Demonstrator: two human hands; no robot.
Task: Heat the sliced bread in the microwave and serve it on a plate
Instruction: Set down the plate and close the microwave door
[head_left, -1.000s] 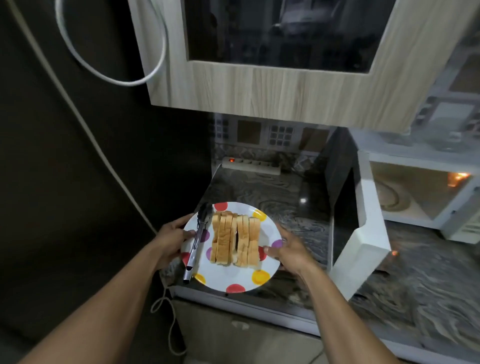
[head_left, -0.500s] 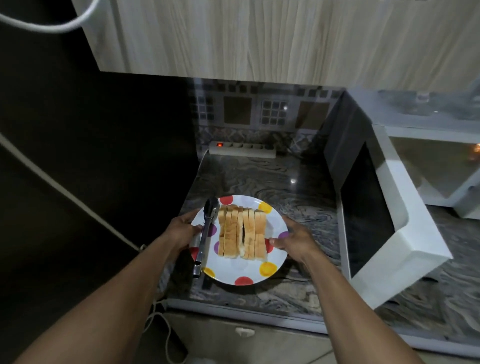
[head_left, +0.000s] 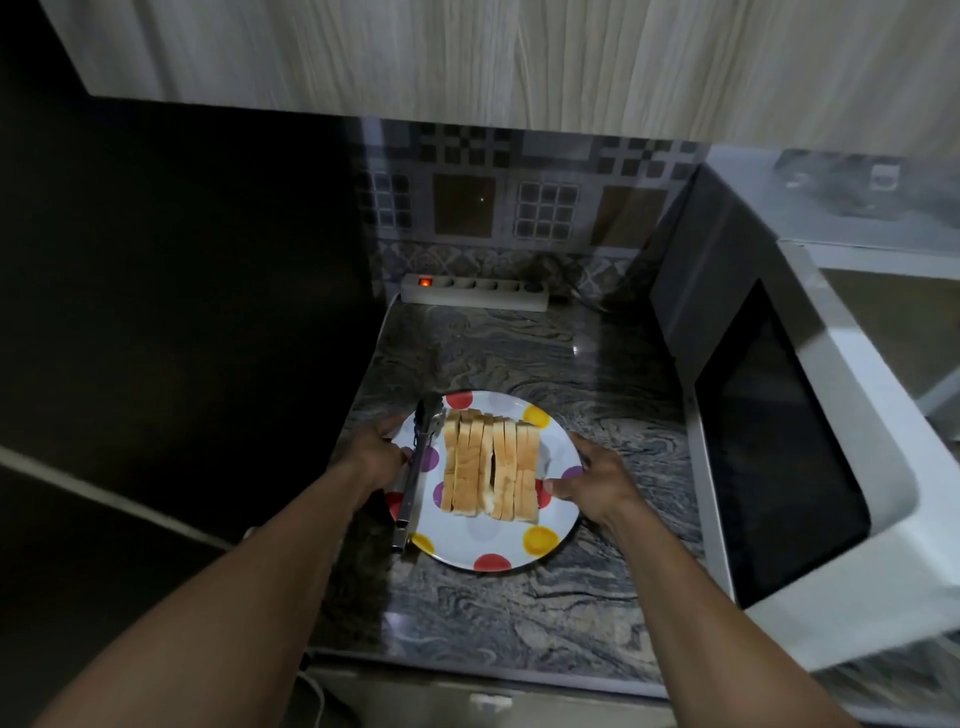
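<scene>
A white plate (head_left: 483, 540) with coloured dots sits low over the marbled counter (head_left: 519, 613). Several slices of bread (head_left: 491, 465) stand in a row across its middle. Metal tongs (head_left: 418, 467) lie along the plate's left side. My left hand (head_left: 376, 454) grips the plate's left rim, beside the tongs. My right hand (head_left: 592, 480) grips the right rim. The white microwave (head_left: 810, 395) stands to the right with its door (head_left: 779, 452) swung open toward me.
A power strip (head_left: 475, 292) with a lit red switch lies at the back of the counter against the tiled wall. A wooden cabinet (head_left: 467, 57) hangs overhead. The left side is dark, with a white cable (head_left: 104, 499) across it.
The plate with bread and tongs has come down toward the counter, still held at both rims. My view has tilted downward, so the upper cabinet fills less of the frame.
</scene>
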